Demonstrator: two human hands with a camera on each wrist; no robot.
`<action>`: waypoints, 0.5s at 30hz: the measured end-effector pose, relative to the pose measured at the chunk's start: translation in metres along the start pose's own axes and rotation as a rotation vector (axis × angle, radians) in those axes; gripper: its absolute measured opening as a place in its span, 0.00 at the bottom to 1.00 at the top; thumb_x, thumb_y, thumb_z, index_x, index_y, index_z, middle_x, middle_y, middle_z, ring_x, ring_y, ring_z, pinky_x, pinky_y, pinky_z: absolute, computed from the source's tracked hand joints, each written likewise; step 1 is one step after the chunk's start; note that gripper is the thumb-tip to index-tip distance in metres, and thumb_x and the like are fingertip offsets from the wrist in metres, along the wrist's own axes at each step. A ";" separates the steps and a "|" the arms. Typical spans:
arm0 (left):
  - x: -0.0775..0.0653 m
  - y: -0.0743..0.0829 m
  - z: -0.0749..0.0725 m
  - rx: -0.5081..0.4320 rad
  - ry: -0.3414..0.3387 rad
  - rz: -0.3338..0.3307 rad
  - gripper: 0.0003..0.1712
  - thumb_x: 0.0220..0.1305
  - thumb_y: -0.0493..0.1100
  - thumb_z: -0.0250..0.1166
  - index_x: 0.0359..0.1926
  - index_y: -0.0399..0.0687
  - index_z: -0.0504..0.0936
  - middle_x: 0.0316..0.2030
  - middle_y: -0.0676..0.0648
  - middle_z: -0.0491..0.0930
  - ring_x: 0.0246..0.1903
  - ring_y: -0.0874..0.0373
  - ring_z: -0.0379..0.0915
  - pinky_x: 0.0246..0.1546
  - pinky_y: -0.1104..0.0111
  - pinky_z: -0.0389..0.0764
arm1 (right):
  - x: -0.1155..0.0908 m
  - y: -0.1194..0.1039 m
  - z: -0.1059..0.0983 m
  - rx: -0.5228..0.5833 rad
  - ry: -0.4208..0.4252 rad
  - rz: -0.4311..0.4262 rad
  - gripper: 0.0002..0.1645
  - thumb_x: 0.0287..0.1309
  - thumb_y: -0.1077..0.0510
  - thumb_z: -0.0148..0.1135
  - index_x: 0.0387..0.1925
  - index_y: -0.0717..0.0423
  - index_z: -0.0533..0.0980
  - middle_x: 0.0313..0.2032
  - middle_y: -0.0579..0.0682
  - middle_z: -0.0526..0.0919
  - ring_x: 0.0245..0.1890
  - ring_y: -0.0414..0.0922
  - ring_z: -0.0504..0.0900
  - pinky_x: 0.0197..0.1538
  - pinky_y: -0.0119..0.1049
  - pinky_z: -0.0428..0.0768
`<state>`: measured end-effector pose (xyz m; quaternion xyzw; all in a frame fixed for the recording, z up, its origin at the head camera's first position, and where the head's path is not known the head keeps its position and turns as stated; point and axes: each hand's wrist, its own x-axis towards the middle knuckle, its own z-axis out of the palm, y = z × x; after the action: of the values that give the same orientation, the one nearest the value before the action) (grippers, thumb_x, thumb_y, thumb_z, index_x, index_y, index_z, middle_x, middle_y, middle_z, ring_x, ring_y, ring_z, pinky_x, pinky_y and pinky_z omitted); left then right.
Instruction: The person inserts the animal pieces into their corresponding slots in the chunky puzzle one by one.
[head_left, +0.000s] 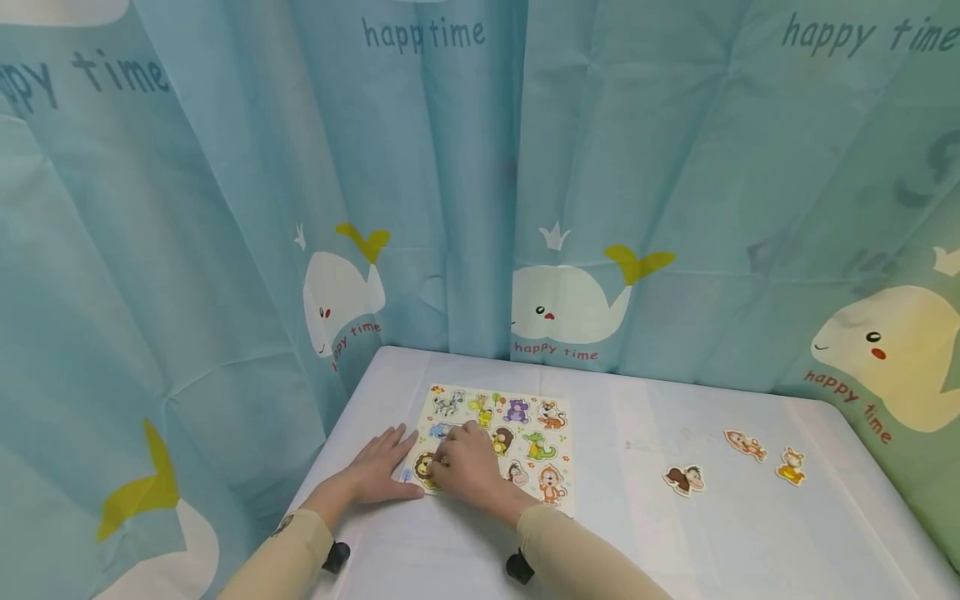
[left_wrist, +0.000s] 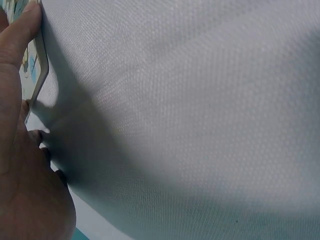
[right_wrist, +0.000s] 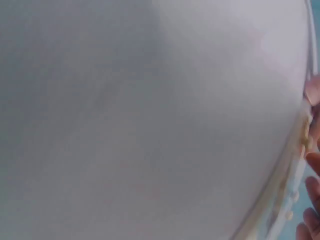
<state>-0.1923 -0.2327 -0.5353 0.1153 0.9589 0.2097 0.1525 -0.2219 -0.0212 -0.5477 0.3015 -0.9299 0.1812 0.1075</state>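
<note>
A flat animal puzzle board [head_left: 566, 433] lies on the white table, with a zebra [head_left: 447, 404], a giraffe, a purple bear [head_left: 516, 410] and a crocodile [head_left: 540, 447] among its pictures. My left hand [head_left: 378, 467] rests at the board's left edge, fingers spread and thumb along the near corner. Over the board's lower left part is my right hand [head_left: 468, 471], fingers bent downward, tips right at the lion piece [head_left: 424, 469]. The hand partly covers the lion and the blue animal [head_left: 439, 431]. I cannot tell whether the fingertips pinch the lion.
To the right on the table [head_left: 600, 550] lie loose animal pieces: a brown monkey-like one [head_left: 684, 481], an orange one [head_left: 746, 445] and a kangaroo-like one [head_left: 791, 467]. A blue curtain [head_left: 480, 167] with whale prints hangs behind and to the left. Dark straps show under both wrists.
</note>
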 end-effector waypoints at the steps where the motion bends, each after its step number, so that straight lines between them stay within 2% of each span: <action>1: 0.000 0.000 0.000 -0.001 -0.003 0.001 0.61 0.57 0.68 0.72 0.80 0.44 0.56 0.80 0.36 0.47 0.78 0.37 0.39 0.77 0.43 0.44 | -0.001 0.003 -0.003 0.015 0.005 -0.002 0.08 0.60 0.47 0.71 0.27 0.41 0.88 0.32 0.38 0.80 0.36 0.40 0.70 0.41 0.36 0.72; 8: -0.002 0.002 -0.002 -0.006 0.002 -0.010 0.60 0.56 0.67 0.73 0.80 0.46 0.57 0.79 0.36 0.48 0.78 0.37 0.40 0.77 0.44 0.46 | 0.000 0.031 -0.036 0.079 0.103 0.026 0.06 0.62 0.51 0.71 0.34 0.46 0.90 0.37 0.45 0.84 0.41 0.46 0.74 0.46 0.42 0.76; 11: -0.001 0.001 -0.002 -0.001 0.005 -0.017 0.60 0.56 0.67 0.73 0.80 0.46 0.57 0.80 0.37 0.48 0.78 0.38 0.40 0.77 0.45 0.45 | 0.000 0.041 -0.047 0.092 0.123 0.037 0.05 0.62 0.51 0.71 0.35 0.46 0.89 0.38 0.45 0.84 0.45 0.48 0.76 0.50 0.45 0.77; 15: 0.001 0.000 0.000 0.007 0.007 -0.030 0.61 0.55 0.69 0.73 0.80 0.47 0.57 0.80 0.38 0.48 0.79 0.39 0.39 0.78 0.46 0.45 | -0.005 0.051 -0.057 0.123 0.132 0.035 0.04 0.62 0.52 0.71 0.36 0.45 0.89 0.38 0.44 0.84 0.46 0.48 0.76 0.49 0.47 0.77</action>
<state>-0.1936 -0.2326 -0.5362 0.1005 0.9617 0.2046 0.1522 -0.2430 0.0426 -0.5116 0.2786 -0.9130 0.2593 0.1467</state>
